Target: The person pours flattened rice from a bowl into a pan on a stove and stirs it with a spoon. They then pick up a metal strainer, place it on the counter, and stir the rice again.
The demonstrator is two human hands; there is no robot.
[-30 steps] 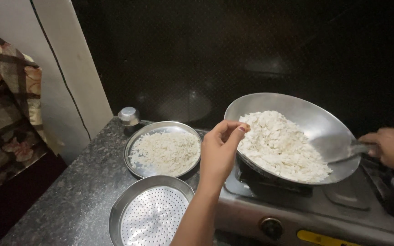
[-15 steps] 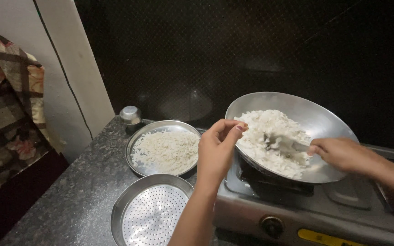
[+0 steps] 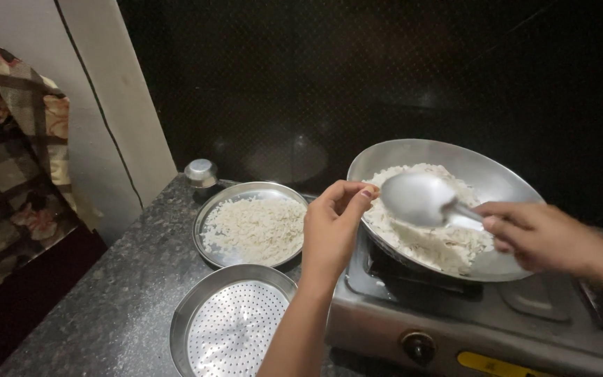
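**Both hands at the steel pan of white flakes**

Now the left hand reaches in from below and grips the near-left rim of the steel pan, its fingers curled narrow over the edge with the thumb pressed close against them. The pan sits tilted on the left burner of the gas stove, its far wall raised and bare, the near half heaped with white flaked rice.

The right hand comes in from the right side and holds the handle of a metal ladle, the fingers closed tight around the handle. The ladle's round bowl hangs just above the flakes, its rounded back turned toward the camera; whether anything lies in it cannot be told from here.

Left of the stove, on the dark speckled stone surface, lies a round steel plate spread with a thin layer of the same white flakes. Just in front of it, nearest the camera, sits a perforated steel sieve plate, touching or almost touching the plate's rim. Behind the plate, against the wall, stands a small lidded steel container. A black knob shows on the stove's front face. At far left, a patterned cloth hangs beside the pale wall.
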